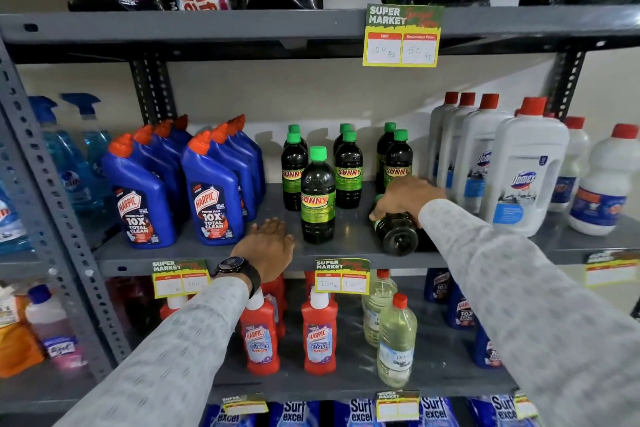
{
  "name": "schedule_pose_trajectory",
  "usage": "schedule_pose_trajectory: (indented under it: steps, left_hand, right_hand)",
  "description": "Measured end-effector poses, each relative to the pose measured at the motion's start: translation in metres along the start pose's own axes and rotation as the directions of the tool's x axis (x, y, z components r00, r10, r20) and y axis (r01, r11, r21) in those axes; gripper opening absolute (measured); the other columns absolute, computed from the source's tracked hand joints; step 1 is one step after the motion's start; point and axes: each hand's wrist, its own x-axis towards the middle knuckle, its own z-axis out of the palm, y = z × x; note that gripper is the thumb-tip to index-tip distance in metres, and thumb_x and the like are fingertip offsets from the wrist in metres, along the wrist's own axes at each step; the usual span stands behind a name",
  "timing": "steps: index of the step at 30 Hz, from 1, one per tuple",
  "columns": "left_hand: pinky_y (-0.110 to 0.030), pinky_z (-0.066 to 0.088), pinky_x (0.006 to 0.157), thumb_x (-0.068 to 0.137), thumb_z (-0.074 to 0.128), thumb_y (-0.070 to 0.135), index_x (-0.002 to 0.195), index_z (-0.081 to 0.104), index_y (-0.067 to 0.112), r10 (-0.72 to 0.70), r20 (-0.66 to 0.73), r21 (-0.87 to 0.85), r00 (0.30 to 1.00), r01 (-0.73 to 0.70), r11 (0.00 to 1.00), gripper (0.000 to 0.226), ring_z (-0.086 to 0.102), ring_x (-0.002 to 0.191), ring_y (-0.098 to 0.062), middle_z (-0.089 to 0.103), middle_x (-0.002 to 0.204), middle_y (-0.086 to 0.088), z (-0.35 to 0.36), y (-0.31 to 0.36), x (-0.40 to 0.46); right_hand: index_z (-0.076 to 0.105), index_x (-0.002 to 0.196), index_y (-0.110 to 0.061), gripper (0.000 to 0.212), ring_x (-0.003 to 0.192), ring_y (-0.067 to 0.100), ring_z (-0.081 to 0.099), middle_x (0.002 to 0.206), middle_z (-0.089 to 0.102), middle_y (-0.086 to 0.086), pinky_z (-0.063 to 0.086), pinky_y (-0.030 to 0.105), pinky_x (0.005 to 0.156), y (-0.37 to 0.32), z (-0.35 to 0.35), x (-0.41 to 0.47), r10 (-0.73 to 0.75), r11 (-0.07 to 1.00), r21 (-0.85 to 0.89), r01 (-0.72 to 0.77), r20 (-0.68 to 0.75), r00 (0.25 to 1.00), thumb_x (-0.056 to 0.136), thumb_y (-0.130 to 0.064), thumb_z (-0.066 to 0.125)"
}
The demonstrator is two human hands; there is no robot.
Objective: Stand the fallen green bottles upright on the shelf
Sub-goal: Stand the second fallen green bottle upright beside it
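Observation:
On the grey middle shelf (346, 246) one green-capped dark bottle (398, 236) lies on its side, base toward me. My right hand (405, 196) is closed over its upper body. Just left of it a green bottle (318, 196) with a "SUNNY" label stands upright near the front. Behind stand several more green bottles, in pairs (294, 172) (348, 172) (398, 158). My left hand (265, 246), a watch on its wrist, rests flat on the shelf's front with fingers apart, holding nothing.
Blue Harpic bottles (211, 198) crowd the shelf to the left and white Domex bottles (523, 166) to the right. Price tags (341, 276) hang on the shelf edge. Red and clear bottles fill the shelf below; detergent pouches sit above.

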Motion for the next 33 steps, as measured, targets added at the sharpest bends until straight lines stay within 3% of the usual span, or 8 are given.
schedule_pose_trajectory:
  steps: [5,11,13,16,18,21,30,33]
  left_hand:
    - [-0.046,0.016,0.126,0.106,0.018,0.032,0.157,0.023,0.002,-0.006,0.002,-0.070,1.000,0.006,0.998,0.059,0.020,0.155,-0.027,0.022,0.167,-0.017,0.003,-0.002,0.002]
    - [-0.044,0.014,0.126,0.106,0.018,0.036,0.157,0.024,0.004,-0.013,-0.003,-0.131,1.000,0.012,0.991,0.061,0.020,0.155,-0.025,0.023,0.167,-0.014,0.004,-0.002,0.002]
    - [-0.045,0.015,0.126,0.106,0.017,0.036,0.157,0.024,0.004,-0.002,0.000,-0.114,1.000,0.002,0.993,0.061,0.020,0.155,-0.025,0.023,0.167,-0.015,0.005,-0.004,0.004]
    - [-0.047,0.016,0.125,0.105,0.014,0.036,0.157,0.023,0.003,0.016,0.016,-0.066,1.000,-0.015,0.998,0.062,0.019,0.156,-0.027,0.021,0.167,-0.016,0.009,-0.006,0.007]
    - [-0.045,0.014,0.126,0.105,0.014,0.036,0.158,0.022,0.004,0.003,0.020,-0.090,1.000,-0.001,0.996,0.063,0.018,0.156,-0.025,0.020,0.168,-0.015,0.011,-0.007,0.009]
    - [-0.042,0.012,0.127,0.105,0.015,0.037,0.158,0.022,0.006,-0.008,0.009,-0.128,1.000,0.009,0.992,0.062,0.017,0.156,-0.023,0.019,0.168,-0.013,0.013,-0.007,0.011]
    - [-0.042,0.012,0.126,0.104,0.017,0.040,0.158,0.024,0.007,-0.022,-0.021,-0.173,1.000,0.018,0.985,0.064,0.019,0.156,-0.023,0.021,0.168,-0.013,0.018,-0.010,0.016]
    - [-0.043,0.012,0.127,0.103,0.016,0.041,0.158,0.023,0.008,-0.018,-0.023,-0.165,1.000,0.014,0.986,0.065,0.019,0.156,-0.024,0.021,0.168,-0.013,0.021,-0.010,0.016]
  right_hand:
    - [0.058,0.102,-0.014,0.059,0.106,0.034,0.064,0.109,0.062,0.008,0.060,0.050,0.090,0.000,0.016,0.000,0.009,0.993,0.120,-0.013,0.032,0.999,0.067,-0.052,0.088]
    - [0.063,0.099,-0.016,0.049,0.081,0.033,0.073,0.099,0.070,0.013,0.066,0.047,0.064,0.013,0.002,0.003,0.006,0.909,0.416,-0.030,0.059,0.998,0.068,-0.042,0.091]
    - [0.064,0.109,-0.017,0.057,0.084,0.030,0.073,0.102,0.072,0.010,0.065,0.044,0.062,0.016,-0.003,0.003,0.005,0.815,0.579,0.004,-0.015,1.000,0.067,-0.044,0.091]
    - [0.061,0.123,-0.019,0.073,0.096,0.025,0.071,0.111,0.073,0.002,0.062,0.044,0.083,0.013,0.001,-0.005,0.040,0.637,0.754,0.164,-0.244,0.969,0.065,-0.051,0.090]
    - [0.057,0.133,-0.018,0.076,0.098,0.017,0.068,0.109,0.071,-0.007,0.058,0.038,0.087,0.009,0.013,-0.015,0.052,0.581,0.761,0.289,-0.389,0.920,0.072,-0.049,0.089]
    - [0.048,0.140,-0.018,0.077,0.093,0.007,0.063,0.101,0.063,-0.020,0.050,0.025,0.079,0.005,0.042,-0.025,0.068,0.543,0.732,0.412,-0.527,0.847,0.079,-0.040,0.089]
    - [0.041,0.140,-0.024,0.083,0.110,0.022,0.067,0.122,0.069,-0.002,0.055,0.048,0.094,0.008,0.087,-0.019,-0.007,0.619,0.623,0.478,-0.604,0.797,0.075,-0.041,0.089]
    - [0.040,0.142,-0.026,0.084,0.109,0.018,0.065,0.123,0.068,-0.003,0.056,0.046,0.093,0.010,0.091,-0.017,0.009,0.625,0.624,0.470,-0.608,0.794,0.076,-0.044,0.088]
